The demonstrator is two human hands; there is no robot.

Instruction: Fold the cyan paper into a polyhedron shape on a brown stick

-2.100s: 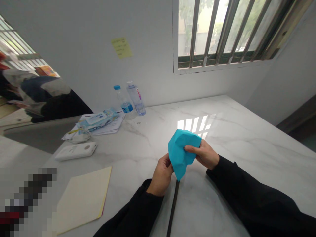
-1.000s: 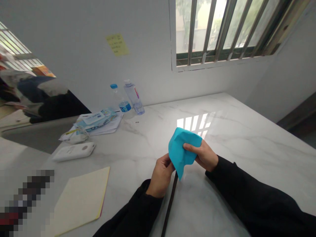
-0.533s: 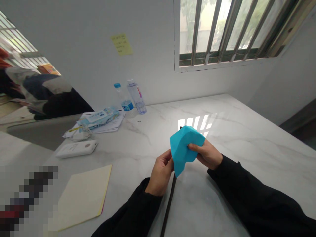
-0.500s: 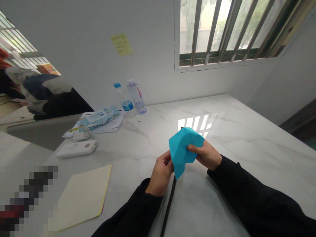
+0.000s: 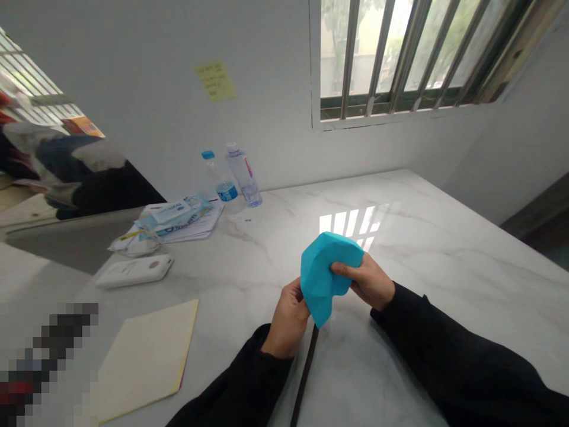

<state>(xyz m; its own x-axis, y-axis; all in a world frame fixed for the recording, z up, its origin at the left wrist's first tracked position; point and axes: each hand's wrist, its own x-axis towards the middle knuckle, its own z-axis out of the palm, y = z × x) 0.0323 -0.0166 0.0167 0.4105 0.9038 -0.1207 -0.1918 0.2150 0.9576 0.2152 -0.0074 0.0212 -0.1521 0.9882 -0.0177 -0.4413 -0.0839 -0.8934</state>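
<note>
Between my two hands is a sheet of bright blue paper (image 5: 320, 270), creased and bent, held above the marble-patterned table. My right hand (image 5: 367, 279) pinches its right side, the thumb lying on top and the other fingers mostly behind the sheet. My left hand (image 5: 291, 317) grips the lower left edge, its fingertips partly covered by the paper. A dark strip (image 5: 306, 373) runs from under the paper towards the table's near edge; whether it touches the sheet I cannot tell.
A stack of cream paper sheets (image 5: 146, 359) lies at the left. Farther back are a white device (image 5: 133, 271), a wipes packet (image 5: 178, 216) on papers and two plastic bottles (image 5: 226, 190) by the wall. A barred window (image 5: 400, 59) is above; a yellow note (image 5: 216, 81) sticks to the wall.
The view has shifted slightly. Both hands keep their hold on the blue paper, whose upper edge has bent a little and looks more rounded.
</note>
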